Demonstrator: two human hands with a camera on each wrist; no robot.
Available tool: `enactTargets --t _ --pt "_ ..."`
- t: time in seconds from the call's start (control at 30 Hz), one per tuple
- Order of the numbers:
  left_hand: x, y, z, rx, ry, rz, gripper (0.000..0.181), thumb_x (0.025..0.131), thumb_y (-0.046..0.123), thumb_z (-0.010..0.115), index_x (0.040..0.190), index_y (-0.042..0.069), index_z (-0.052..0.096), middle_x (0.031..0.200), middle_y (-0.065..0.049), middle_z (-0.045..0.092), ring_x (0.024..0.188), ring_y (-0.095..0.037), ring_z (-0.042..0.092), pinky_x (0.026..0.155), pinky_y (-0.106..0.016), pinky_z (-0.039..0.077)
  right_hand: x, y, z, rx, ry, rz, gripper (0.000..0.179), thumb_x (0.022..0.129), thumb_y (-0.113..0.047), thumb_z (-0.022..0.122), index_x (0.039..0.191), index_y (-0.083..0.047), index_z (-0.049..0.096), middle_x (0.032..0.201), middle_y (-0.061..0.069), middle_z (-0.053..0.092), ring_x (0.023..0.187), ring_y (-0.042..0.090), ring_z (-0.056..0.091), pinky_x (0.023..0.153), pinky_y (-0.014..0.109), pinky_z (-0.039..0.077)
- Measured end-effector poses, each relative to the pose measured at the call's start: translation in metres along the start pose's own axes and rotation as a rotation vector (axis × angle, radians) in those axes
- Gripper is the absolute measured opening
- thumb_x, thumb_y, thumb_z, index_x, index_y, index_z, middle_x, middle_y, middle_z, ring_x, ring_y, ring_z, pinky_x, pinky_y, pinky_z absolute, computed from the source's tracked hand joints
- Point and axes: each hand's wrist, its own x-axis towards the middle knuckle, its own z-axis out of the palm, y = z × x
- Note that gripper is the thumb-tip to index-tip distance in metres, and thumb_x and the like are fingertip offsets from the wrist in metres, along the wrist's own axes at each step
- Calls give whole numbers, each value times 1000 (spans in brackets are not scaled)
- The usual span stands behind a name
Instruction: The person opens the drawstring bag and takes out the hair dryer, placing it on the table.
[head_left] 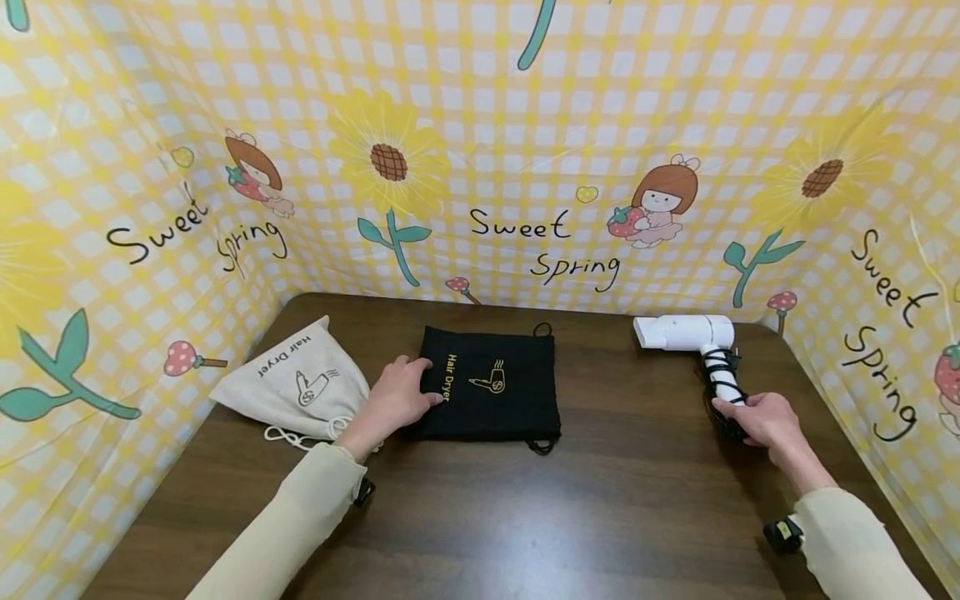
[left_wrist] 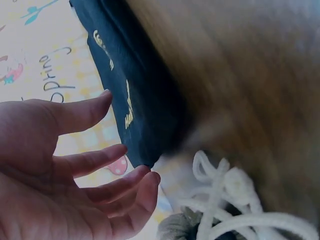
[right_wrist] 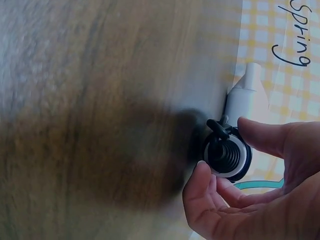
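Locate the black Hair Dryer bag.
In the head view, the black bag lies on the table, at the left hand's fingertips, just right of the beige bag.

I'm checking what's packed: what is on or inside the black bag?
The black bag bears a yellow "Hair Dryer" print, and the left hand is at its edge. The inside is covered, so any contents cannot be seen.

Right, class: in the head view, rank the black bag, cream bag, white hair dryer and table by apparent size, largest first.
1. Table
2. Black bag
3. Cream bag
4. White hair dryer
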Motion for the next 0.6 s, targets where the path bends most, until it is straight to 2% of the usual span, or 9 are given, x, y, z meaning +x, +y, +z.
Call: enactTargets --t 0.13,0.33,0.47,0.53,0.6 --pt "-2 0 5 28 -33 -8 62 95 32 81 145 3 60 141 -29 53 128 -49 51 100 -65 45 0 -2 0 -22 -5 -8 75 101 -42 67 131 23 45 128 41 45 75 26 68 66 37 59" --pt "-5 -2 11 55 -80 -18 66 95 36 81 148 6 58 146 -27 49 132 -48 47 102 -67 41 0 -2 0 -49 -17 -33 73 102 -40 65 130 24 45 126 42 47 75 27 69 66 38 59" --pt "-6 -2 13 66 -76 -19 65 94 36 81 148 7 59 145 -27 50 130 -47 47 101 -67 41 -1 -4 -2 -92 -12 -62 76 102 -40 63 133 26 41 126 42 48 90 38 65 72 43 58" --pt "-6 -2 13 72 -74 -19 65 94 36 81 147 8 59 145 -27 49 131 -47 46 100 -68 41 -3 -6 -3 -136 9 -89 77 102 -40 62 132 27 40 125 45 47 100 48 59 80 51 54" --pt "-7 -2 14 77 -76 -20 64 94 36 81 148 9 60 146 -27 48 131 -48 46 100 -67 40 -6 -11 -2 -189 46 -100 79 102 -40 62 134 27 36 130 50 40 114 59 46 90 63 45"
